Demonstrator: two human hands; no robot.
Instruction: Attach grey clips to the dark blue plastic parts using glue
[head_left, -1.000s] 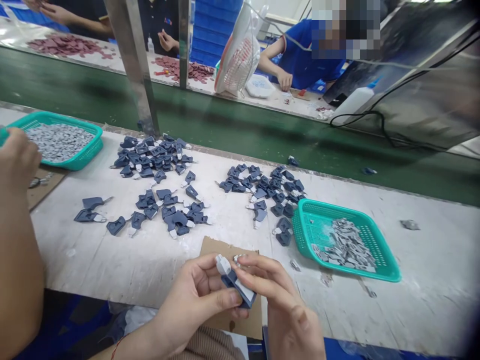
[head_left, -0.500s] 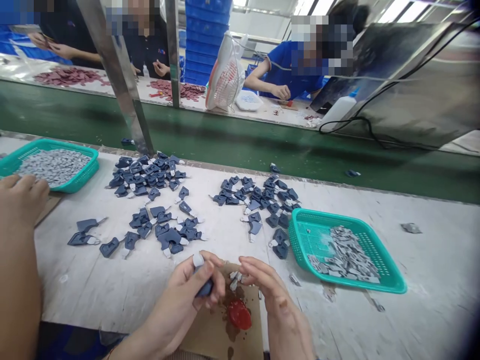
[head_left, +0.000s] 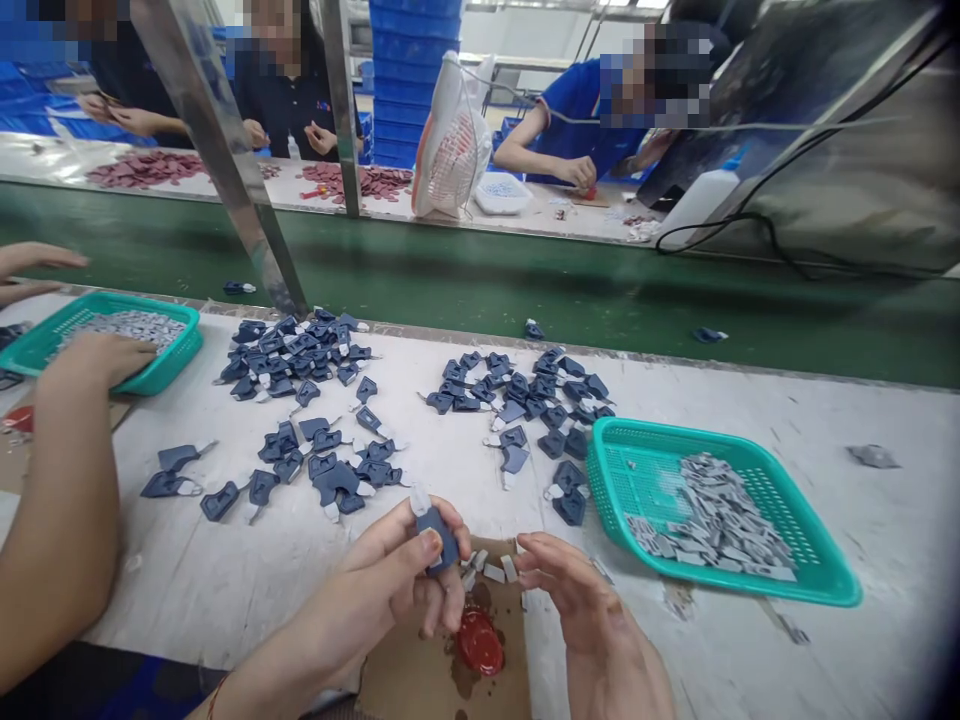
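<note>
Currently, left hand (head_left: 394,580) has its grip pinching a dark-blue piece (head_left: 438,538) (pale tip (head_left: 420,501) pointing away) above the tabletop (head_left: 442,455) near the red dish (head_left: 480,642), right hand (head_left: 592,620) grip spread.

Looks like a navy plastic piece (head_left: 441,545) with a whitish, narrower tip (head_left: 420,501); leans slightly leftward, tip-up, pinched in the left hand (head_left: 390,575), partly covered by the thumb (head_left: 417,550), backed by fingers (head_left: 452,513).
</note>
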